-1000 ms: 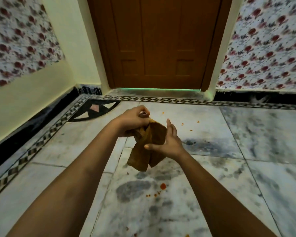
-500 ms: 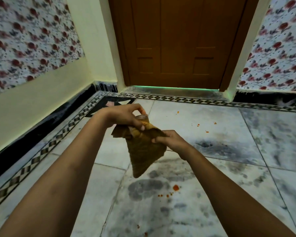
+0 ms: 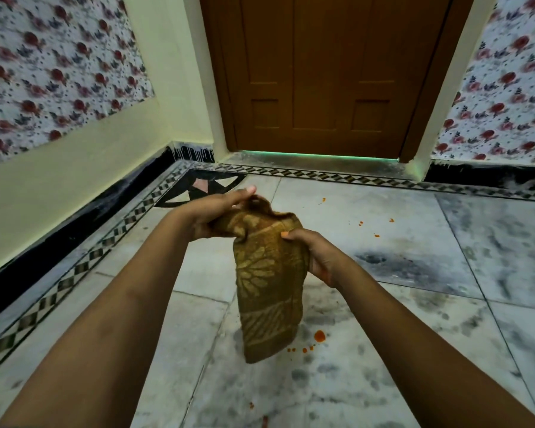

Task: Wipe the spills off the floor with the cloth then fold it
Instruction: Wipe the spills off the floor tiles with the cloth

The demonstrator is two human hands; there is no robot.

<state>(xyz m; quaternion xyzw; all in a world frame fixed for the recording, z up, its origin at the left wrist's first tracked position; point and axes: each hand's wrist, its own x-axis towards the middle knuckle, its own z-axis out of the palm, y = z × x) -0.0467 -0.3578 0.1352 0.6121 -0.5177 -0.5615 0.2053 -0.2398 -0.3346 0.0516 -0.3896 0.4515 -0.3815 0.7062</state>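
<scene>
My left hand [image 3: 217, 211] and right hand [image 3: 318, 257] grip the cloth [image 3: 269, 279], hiding fingers; orange spills [image 3: 319, 336] dot open floor [image 3: 383, 350] below.

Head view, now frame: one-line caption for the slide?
Both hands, left and right, hold a hanging brown cloth above orange spills on the marble floor.

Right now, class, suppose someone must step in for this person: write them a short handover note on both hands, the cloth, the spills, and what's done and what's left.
Left hand: grips the bunched top of the cloth.
Right hand: pinches the cloth's right edge.
Cloth: hangs in the air, above the floor, unfolded.
Spills: orange blob with small drops beside it; more specks nearer the door.
Done: cloth in hand.
Left: wipe every spill, then fold the cloth.
</scene>
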